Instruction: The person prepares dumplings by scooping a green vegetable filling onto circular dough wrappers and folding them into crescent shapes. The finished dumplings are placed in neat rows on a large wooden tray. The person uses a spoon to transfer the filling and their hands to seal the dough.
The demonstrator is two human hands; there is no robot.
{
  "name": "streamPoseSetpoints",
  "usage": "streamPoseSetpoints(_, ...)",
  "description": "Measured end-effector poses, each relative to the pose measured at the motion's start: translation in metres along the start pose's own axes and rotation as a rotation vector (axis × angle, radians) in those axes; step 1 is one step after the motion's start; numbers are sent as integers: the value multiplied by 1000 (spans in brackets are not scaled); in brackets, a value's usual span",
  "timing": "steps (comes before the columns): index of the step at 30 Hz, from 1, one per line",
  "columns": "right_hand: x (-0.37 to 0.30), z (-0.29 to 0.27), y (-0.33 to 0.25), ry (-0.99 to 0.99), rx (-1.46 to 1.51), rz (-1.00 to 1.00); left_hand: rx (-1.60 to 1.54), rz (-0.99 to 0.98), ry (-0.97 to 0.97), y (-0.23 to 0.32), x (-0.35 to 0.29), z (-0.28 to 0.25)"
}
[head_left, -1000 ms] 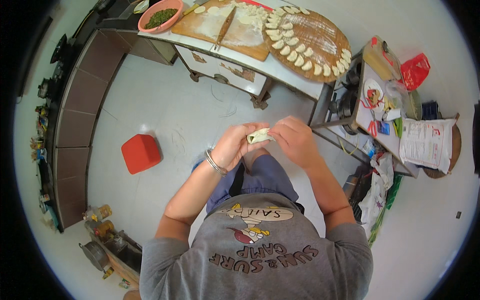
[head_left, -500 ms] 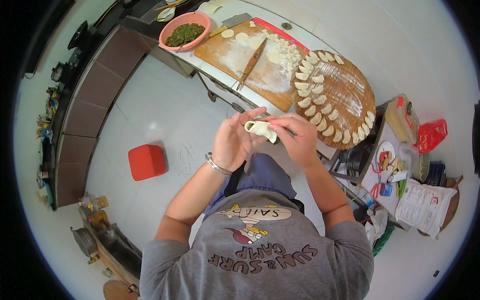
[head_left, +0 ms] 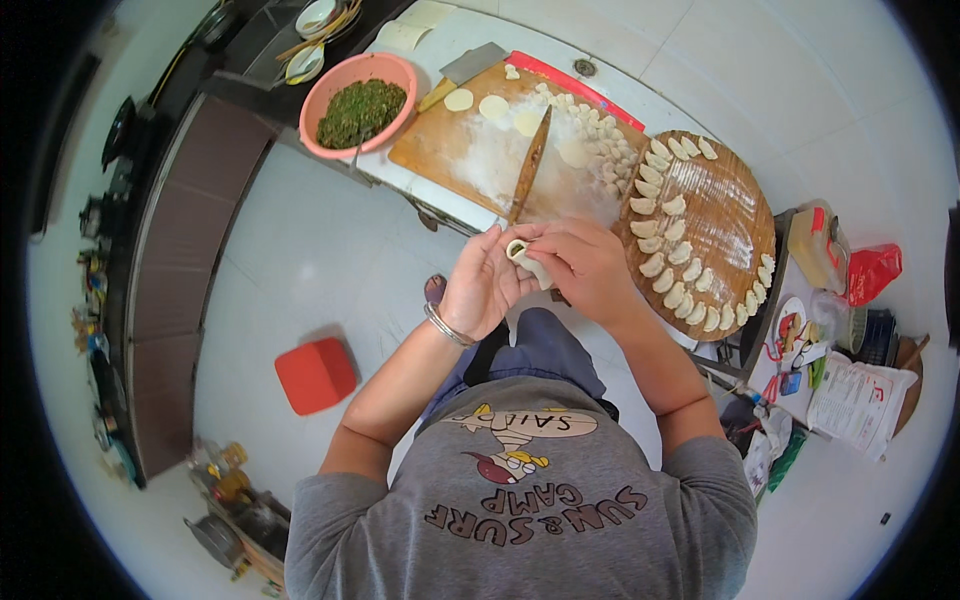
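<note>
A half-folded dumpling (head_left: 533, 266) rests against the fingers of my left hand (head_left: 472, 290), which is cupped round it and wears a silver bangle. Green filling shows through the open end at its top left. My right hand (head_left: 588, 275) pinches the wrapper's edge from the right, its fingers touching those of the left hand. Just beyond the hands, a wooden rolling pin (head_left: 530, 165) lies across the floured cutting board (head_left: 440, 150). Several round wrappers (head_left: 493, 107) and many small dough pieces (head_left: 600, 135) are on the board.
A pink bowl of green filling (head_left: 362, 112) stands at the far left of the counter, beside a cleaver (head_left: 473, 64). On the right, a round wooden board (head_left: 722, 210) carries rows of finished dumplings (head_left: 672, 232). A red stool (head_left: 316, 376) stands on the floor to the left.
The dumpling has turned more upright in my hands, and my right hand has shifted left toward its open end. The whole view has swung slightly.
</note>
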State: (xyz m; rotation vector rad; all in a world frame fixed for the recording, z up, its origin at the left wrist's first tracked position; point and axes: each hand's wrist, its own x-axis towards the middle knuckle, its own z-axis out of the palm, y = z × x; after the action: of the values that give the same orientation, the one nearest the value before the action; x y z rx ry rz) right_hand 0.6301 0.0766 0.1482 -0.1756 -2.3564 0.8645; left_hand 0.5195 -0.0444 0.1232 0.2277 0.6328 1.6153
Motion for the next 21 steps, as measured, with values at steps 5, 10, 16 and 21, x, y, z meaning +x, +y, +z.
streamPoseSetpoints(5, 63, 39, -1, 94, -33, 114, 42, -90, -66, 76, 24, -38)
streamPoseSetpoints(10, 108, 75, -1, 105, -69, 130, 142, -164, -61, 131, 35, -63)
streamPoseSetpoints(16, 133, 87, -3, 76, -79, 211, 182, -198, -83, 154, 42, -78)
streamPoseSetpoints(21, 141, 83, -3, 52, -66, 280, 255, -193, -54, 159, 48, -70)
